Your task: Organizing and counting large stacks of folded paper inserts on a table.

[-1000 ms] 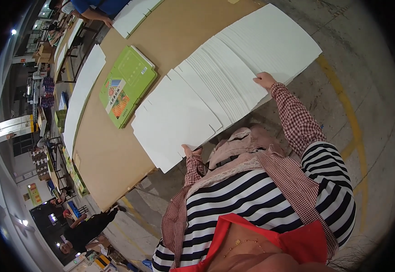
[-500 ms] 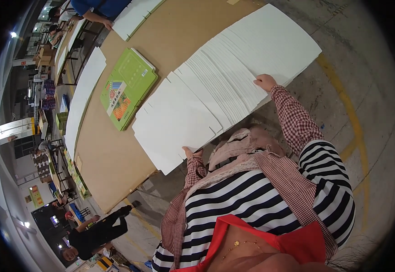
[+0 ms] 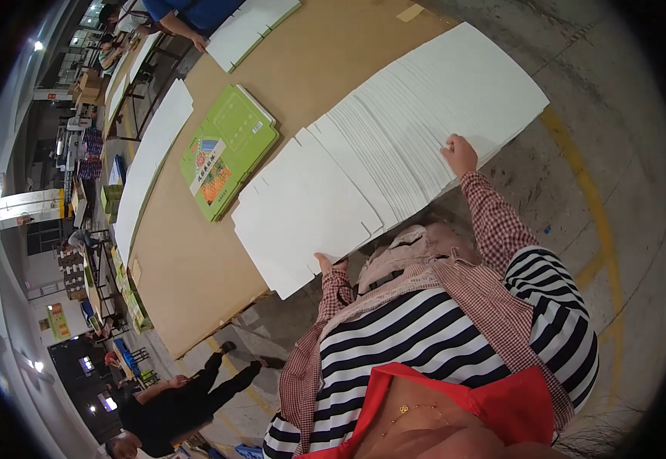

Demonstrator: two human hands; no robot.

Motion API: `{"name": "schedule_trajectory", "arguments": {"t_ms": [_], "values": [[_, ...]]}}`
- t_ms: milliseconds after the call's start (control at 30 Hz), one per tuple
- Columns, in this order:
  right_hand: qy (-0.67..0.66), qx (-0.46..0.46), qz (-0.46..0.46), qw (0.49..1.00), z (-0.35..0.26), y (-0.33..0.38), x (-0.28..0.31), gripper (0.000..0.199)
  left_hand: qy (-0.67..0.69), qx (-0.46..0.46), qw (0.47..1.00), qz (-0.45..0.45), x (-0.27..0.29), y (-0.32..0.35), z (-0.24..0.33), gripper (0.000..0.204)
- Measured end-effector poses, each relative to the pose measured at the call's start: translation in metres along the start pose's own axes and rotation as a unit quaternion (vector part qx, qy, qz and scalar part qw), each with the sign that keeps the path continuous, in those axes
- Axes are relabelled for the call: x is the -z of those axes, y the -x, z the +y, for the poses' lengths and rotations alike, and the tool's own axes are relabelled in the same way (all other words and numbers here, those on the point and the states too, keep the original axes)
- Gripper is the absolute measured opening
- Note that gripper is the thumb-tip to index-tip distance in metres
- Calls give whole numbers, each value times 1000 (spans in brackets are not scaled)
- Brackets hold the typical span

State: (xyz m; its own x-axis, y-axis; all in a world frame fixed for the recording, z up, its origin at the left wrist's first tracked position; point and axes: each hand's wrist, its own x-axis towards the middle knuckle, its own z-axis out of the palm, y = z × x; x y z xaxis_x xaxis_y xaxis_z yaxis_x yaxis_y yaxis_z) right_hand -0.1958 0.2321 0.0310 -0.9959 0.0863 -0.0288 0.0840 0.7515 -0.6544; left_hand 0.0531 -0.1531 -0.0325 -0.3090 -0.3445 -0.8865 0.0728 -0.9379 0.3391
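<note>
A fanned row of flat white carton blanks (image 3: 394,130) with slots and notched edges lies along the near side of a brown table. My left hand (image 3: 331,264) grips the near edge of the leftmost carton blank (image 3: 294,206), thumb on top, the other fingers hidden below. At the near edge of the right part of the fan, my right hand (image 3: 459,155) is closed, its fingers curled against the sheets. Whether it pinches one cannot be made out. Just beyond the fan's left end lies a stack of green printed cartons (image 3: 229,153), folded flat.
The brown tabletop (image 3: 187,283) extends to the left and far side. More white blanks lie at its far left edge (image 3: 153,161) and far end (image 3: 252,30), where a blue-clad person's hand (image 3: 199,42) rests. Another person in black (image 3: 172,409) walks at the lower left.
My right hand has shifted slightly along the sheets and its fingers are more curled. My left hand stays at the same edge. The person in black has stepped on, and the whole view has shifted slightly.
</note>
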Motion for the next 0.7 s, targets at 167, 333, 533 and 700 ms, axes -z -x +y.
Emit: {"name": "schedule_trajectory", "arguments": {"t_ms": [167, 333, 533, 700], "values": [[27, -42, -29, 998, 4, -6, -1, 28, -11, -24, 999, 27, -3, 7, -5, 56], [-81, -22, -202, 976, 11, -47, 6, 40, 3, -26, 999, 28, -2, 4, -3, 56], [79, -1, -218, 973, 10, -52, -5, 34, -23, -27, 998, 49, -4, 9, -3, 57], [83, -34, -198, 976, -6, -44, -2, 32, -9, -34, 998, 48, -4, 8, 0, 56]]}}
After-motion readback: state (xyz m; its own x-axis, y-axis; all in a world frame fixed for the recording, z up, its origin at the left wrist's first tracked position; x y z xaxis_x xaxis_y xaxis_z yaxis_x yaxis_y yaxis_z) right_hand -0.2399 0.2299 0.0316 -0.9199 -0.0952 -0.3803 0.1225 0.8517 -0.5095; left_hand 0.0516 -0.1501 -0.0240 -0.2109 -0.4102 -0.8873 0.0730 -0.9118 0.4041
